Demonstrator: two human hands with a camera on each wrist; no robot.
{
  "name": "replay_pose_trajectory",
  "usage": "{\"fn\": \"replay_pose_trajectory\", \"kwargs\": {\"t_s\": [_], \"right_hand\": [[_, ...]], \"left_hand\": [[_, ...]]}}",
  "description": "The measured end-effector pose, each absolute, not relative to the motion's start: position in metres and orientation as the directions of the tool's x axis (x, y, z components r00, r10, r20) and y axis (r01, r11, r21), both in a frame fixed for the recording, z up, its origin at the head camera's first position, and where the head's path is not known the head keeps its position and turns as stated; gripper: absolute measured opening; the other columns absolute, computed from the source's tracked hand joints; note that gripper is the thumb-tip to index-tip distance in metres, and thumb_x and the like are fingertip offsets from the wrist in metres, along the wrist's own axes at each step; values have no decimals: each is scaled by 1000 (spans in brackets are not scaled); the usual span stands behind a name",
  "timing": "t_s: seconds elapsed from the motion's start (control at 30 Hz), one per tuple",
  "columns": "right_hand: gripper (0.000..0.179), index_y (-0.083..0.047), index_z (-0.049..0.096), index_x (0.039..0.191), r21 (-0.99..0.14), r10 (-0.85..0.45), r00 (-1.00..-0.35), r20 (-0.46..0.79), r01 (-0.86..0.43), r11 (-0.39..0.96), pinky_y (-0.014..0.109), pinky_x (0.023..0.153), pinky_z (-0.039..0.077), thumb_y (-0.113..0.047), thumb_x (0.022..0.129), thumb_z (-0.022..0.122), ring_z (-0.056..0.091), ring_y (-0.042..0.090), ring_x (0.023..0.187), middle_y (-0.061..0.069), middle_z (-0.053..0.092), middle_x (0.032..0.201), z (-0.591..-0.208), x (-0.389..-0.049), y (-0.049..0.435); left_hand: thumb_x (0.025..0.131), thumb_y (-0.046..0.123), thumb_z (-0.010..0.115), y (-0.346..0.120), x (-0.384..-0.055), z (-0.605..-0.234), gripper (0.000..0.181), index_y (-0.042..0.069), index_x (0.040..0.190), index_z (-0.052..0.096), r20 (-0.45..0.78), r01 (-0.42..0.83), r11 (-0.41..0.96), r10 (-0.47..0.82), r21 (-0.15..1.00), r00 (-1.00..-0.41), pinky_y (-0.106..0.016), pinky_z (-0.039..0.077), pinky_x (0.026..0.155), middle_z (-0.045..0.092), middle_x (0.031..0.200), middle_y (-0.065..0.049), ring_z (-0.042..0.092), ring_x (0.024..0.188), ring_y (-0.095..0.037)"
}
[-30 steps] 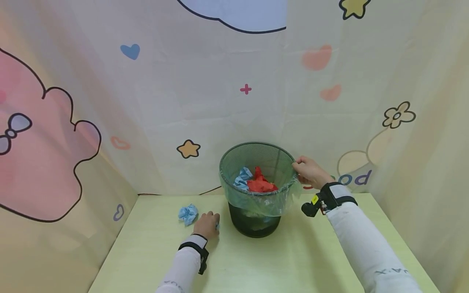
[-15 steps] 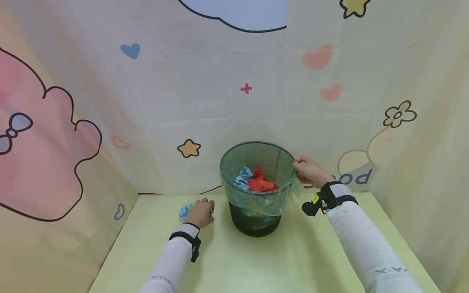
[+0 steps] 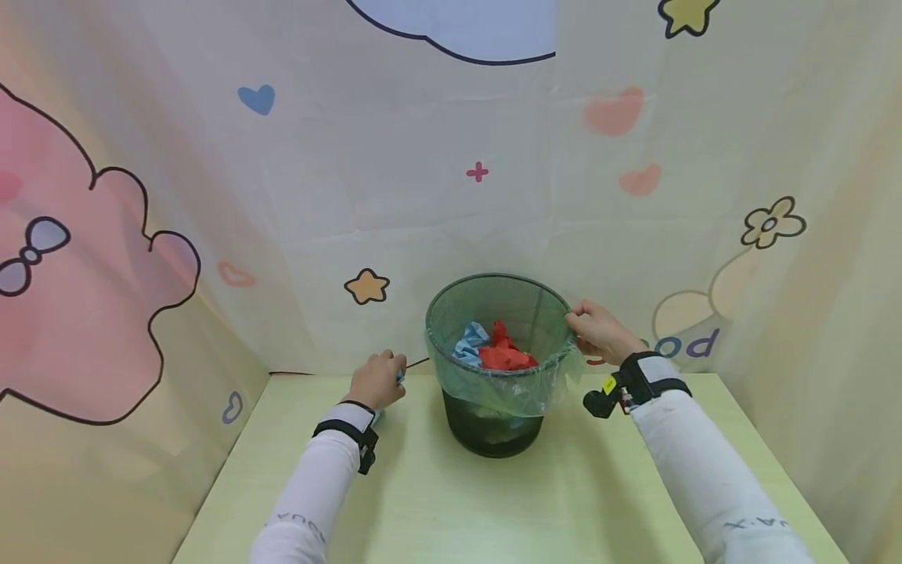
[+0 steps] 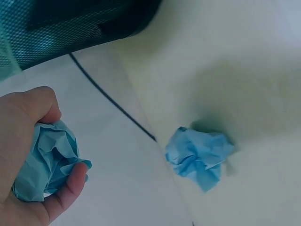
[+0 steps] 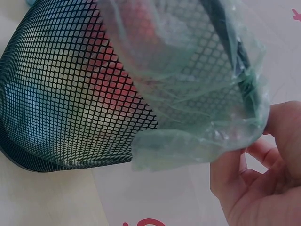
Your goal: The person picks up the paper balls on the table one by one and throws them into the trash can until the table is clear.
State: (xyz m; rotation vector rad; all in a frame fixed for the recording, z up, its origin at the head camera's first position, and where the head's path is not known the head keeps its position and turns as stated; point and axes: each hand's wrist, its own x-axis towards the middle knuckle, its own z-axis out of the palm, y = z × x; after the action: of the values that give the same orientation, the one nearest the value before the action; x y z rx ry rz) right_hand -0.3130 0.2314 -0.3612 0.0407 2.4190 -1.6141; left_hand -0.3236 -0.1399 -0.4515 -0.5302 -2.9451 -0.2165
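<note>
Curled round a crumpled ball of blue paper (image 4: 51, 153), my left hand (image 3: 377, 381) is raised above the table, left of the bin. A second crumpled blue paper ball (image 4: 200, 155) lies on the table; in the head view my left hand hides most of it. The black mesh waste bin (image 3: 493, 431) stands upright, lined with a thin green plastic bag (image 3: 486, 392) folded over its rim. Inside it are crumpled red paper (image 3: 506, 357) and blue paper (image 3: 470, 343). My right hand (image 3: 602, 333) pinches the bin's rim and liner at the right side.
The pale yellow-green table (image 3: 451, 509) ends at a printed fabric backdrop (image 3: 395, 196) close behind the bin. Fabric also hangs at the left and right sides of the table.
My left hand has risen and moved left and back from beside the bin, passing in front of the blue paper ball on the table. My right hand stays at the rim.
</note>
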Motion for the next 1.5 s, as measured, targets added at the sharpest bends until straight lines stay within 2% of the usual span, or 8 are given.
{"fn": "replay_pose_trajectory", "kwargs": {"t_s": [0.13,0.3,0.57,0.87,1.23,1.5], "right_hand": [[14,-4,36,101,-914,-109,-974,-200,145,379,23,58,37,-17,97,37,39,14,66,7,34,88,-362,-312,231],[13,-4,36,100,-917,-117,-974,-193,137,375,22,57,37,-17,96,37,39,13,65,6,35,87,-363,-313,232],[15,-4,36,103,-909,-112,-975,-192,134,395,25,61,38,-17,96,36,40,15,70,7,35,88,-362,-315,232],[15,-4,36,104,-904,-109,-973,-205,146,403,24,61,38,-17,97,37,40,16,70,7,35,90,-360,-313,230],[12,-6,36,100,-910,-114,-971,-210,152,386,23,59,38,-17,97,36,40,14,67,6,34,87,-362,-314,230],[12,-5,36,101,-909,-114,-971,-211,152,388,24,61,38,-17,97,37,40,15,70,7,35,89,-361,-314,230]], "left_hand": [[74,12,68,-140,-327,-439,17,13,89,60,158,361,925,341,120,-927,-35,47,53,53,83,-3,51,76,-22],[74,14,69,-142,-331,-424,17,14,88,59,161,362,927,343,100,-925,-34,47,53,53,84,-3,52,77,-22],[77,16,67,-142,-334,-396,16,14,90,57,162,355,929,337,100,-927,-33,47,56,53,89,-4,51,81,-22],[78,15,65,-137,-335,-370,17,14,93,57,212,414,907,391,76,-896,-31,46,53,54,90,-5,52,80,-21],[80,16,62,-127,-335,-339,16,13,96,58,265,460,888,442,8,-857,-31,46,56,54,92,-6,51,79,-21],[83,18,61,-117,-336,-323,18,13,101,57,254,480,877,457,31,-852,-33,49,60,54,97,-7,50,84,-22]]}}
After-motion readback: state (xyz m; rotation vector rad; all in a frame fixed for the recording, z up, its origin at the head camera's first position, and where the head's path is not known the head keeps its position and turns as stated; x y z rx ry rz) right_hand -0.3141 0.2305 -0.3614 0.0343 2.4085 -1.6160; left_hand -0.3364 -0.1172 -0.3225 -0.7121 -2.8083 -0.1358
